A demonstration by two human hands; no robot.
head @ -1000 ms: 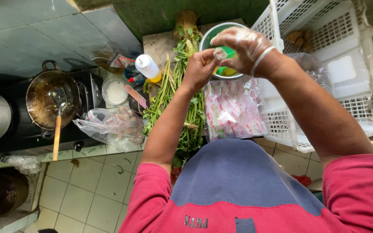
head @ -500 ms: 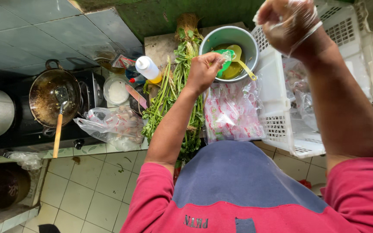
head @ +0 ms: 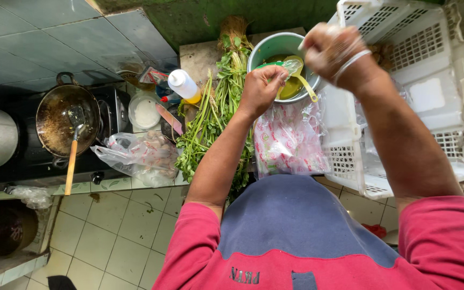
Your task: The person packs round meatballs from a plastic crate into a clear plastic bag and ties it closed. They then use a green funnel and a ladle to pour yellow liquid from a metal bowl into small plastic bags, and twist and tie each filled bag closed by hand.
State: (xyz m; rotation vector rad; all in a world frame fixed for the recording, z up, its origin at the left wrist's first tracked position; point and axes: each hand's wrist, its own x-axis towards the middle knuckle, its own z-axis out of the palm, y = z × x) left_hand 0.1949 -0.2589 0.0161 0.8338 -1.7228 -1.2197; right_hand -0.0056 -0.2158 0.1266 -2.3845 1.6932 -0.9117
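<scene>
My left hand pinches the neck of a small clear plastic bag with something green inside, held over a teal metal bowl. The bowl holds yellow-green liquid and a yellow-green ladle. My right hand is a closed fist just right of the bag, above the bowl's rim, with a white rubber band stretched around it. What its fingers grip is hidden. A stack of printed plastic bags lies below both hands.
A bundle of leafy greens lies left of my left arm. A white plastic crate stands at the right. A squeeze bottle, a bag of food, and a wok with a spatula on a stove sit at the left.
My right hand pulled up and to the right away from the bowl, then came back down toward the bag. My left hand stayed over the bowl, holding the bag.
</scene>
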